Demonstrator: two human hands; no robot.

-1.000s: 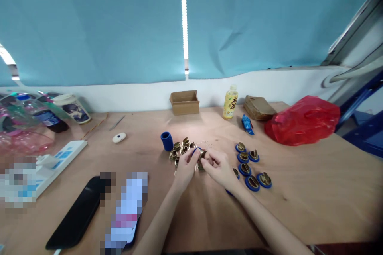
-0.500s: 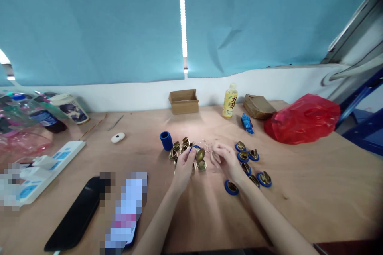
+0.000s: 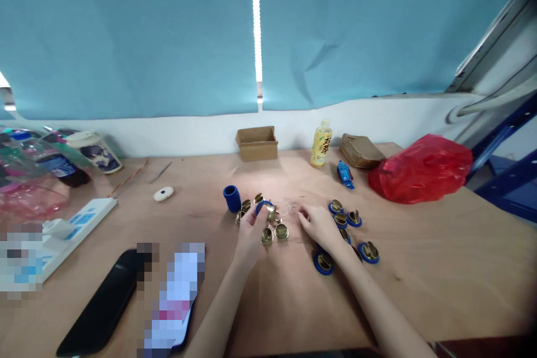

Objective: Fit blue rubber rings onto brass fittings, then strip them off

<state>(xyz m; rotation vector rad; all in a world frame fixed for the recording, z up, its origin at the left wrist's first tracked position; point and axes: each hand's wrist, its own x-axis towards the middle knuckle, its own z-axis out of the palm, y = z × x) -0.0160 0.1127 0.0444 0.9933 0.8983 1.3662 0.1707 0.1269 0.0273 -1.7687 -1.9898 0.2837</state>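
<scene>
My left hand [image 3: 250, 232] is closed on a round brass-coloured metal piece [image 3: 271, 213] with a blue ring [image 3: 264, 205] around it. The fingers of my right hand [image 3: 319, 225] are drawn together at the edge of a thin wire ring [image 3: 293, 209], lying among a few similar rings on the table. More brass pieces [image 3: 281, 231] lie beside and below my left hand, partly hidden by it. To the right of my right hand are several brass pieces fitted with blue rings [image 3: 369, 252]; my right wrist covers some of them. A stack of blue rings [image 3: 232, 199] stands left of the brass pieces.
A small open cardboard box [image 3: 257, 145] and a yellow drink bottle [image 3: 321, 144] stand at the back. A blue wrapper [image 3: 345, 174] and a red plastic bag [image 3: 422, 170] are on the right. Leftward lie a black phone [image 3: 103, 302], a lit phone [image 3: 176, 302] and a power strip [image 3: 79, 235].
My left hand has shifted slightly left and turned the brass piece with its blue ring. My right hand has lowered to the wire rings, its fingers drawn closer together.
</scene>
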